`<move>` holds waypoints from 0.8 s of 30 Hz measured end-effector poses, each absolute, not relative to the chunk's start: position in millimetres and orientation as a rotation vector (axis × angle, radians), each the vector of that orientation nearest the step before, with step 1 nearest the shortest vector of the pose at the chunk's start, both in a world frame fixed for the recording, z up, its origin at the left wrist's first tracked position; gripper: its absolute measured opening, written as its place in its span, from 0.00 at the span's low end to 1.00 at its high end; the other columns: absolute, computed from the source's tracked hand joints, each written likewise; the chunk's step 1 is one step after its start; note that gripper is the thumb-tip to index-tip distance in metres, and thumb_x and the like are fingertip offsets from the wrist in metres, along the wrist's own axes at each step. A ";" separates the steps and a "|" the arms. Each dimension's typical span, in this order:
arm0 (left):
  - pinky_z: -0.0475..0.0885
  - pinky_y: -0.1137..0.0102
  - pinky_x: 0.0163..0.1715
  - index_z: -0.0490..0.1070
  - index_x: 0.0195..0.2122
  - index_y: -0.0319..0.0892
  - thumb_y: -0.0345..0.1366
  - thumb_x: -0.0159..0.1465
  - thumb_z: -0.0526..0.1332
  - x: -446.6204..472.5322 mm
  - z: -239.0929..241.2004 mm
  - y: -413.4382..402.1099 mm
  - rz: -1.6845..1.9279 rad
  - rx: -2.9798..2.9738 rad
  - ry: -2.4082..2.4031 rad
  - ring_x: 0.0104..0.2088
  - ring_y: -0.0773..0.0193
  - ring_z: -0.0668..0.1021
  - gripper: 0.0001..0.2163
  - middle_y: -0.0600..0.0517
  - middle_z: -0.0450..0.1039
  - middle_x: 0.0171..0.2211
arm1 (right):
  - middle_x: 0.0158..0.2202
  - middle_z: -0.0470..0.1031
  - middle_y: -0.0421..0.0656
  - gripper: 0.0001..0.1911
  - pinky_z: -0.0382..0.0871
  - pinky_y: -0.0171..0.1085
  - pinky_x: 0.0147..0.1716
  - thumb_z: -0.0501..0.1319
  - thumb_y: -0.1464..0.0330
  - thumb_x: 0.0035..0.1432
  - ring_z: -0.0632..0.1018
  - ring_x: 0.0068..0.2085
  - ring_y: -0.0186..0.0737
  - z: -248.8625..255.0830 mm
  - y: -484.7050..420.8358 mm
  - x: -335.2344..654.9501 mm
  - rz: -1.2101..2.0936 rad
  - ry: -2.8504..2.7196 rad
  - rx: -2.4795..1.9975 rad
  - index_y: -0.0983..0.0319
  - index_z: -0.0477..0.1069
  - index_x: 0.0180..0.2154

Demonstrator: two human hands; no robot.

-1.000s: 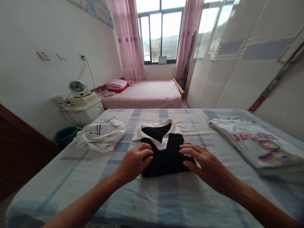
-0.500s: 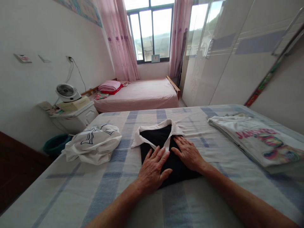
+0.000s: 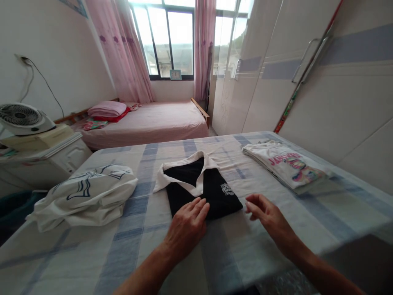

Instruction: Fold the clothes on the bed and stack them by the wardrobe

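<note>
A black polo shirt (image 3: 215,200) with a white collar lies folded on the bed, a pale emblem showing on its chest. My left hand (image 3: 188,219) rests on the lower front of the shirt, palm down with its fingers stretched toward the collar. Just off the shirt's right lower corner is my right hand (image 3: 262,211), raised a little, fingers loosely bent and nothing visible in them. To the left lies a crumpled white garment (image 3: 92,194) with dark blue line print. A stack of folded T-shirts (image 3: 285,164), the top one white with pink lettering, sits to the right.
A blue and white checked sheet (image 3: 147,246) covers the bed. Behind stands a pink-covered bed (image 3: 153,121) with folded bedding (image 3: 107,109). At left, a fan (image 3: 23,116) stands above a white cabinet (image 3: 66,153); a wardrobe (image 3: 337,102) lines the right side.
My right hand has lifted off the shirt and moved to its right, uncovering the emblem. My left hand stays on the shirt. The view has swung to the right.
</note>
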State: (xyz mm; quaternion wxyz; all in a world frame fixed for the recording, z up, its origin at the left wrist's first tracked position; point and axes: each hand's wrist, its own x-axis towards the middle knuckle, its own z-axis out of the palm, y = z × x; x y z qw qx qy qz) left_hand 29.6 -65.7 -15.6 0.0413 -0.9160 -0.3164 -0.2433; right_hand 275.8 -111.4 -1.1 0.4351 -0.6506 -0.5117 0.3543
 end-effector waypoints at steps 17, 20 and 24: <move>0.67 0.66 0.53 0.65 0.52 0.43 0.30 0.65 0.49 17.2 -3.8 -61.1 -1.584 -2.757 -1.118 0.53 0.63 0.71 0.15 0.48 0.69 0.53 | 0.27 0.74 0.37 0.10 0.72 0.32 0.28 0.67 0.74 0.40 0.75 0.29 0.35 13.4 -58.8 166.2 1.467 -0.348 -0.868 0.64 0.70 0.28; 0.62 0.62 0.57 0.62 0.55 0.44 0.31 0.67 0.45 8.3 -1.8 -51.6 -1.834 -2.557 -1.308 0.57 0.62 0.66 0.17 0.49 0.63 0.56 | 0.29 0.75 0.39 0.10 0.74 0.32 0.31 0.63 0.78 0.42 0.75 0.30 0.34 50.3 -51.3 187.1 1.425 -0.394 -0.838 0.64 0.70 0.30; 0.60 0.55 0.57 0.65 0.53 0.43 0.37 0.67 0.47 -1.0 -20.7 -27.9 -1.449 -2.480 -1.626 0.57 0.57 0.65 0.16 0.46 0.62 0.57 | 0.26 0.73 0.40 0.07 0.75 0.31 0.29 0.58 0.81 0.46 0.74 0.29 0.32 108.8 -35.3 229.2 1.384 -0.471 -0.818 0.66 0.68 0.28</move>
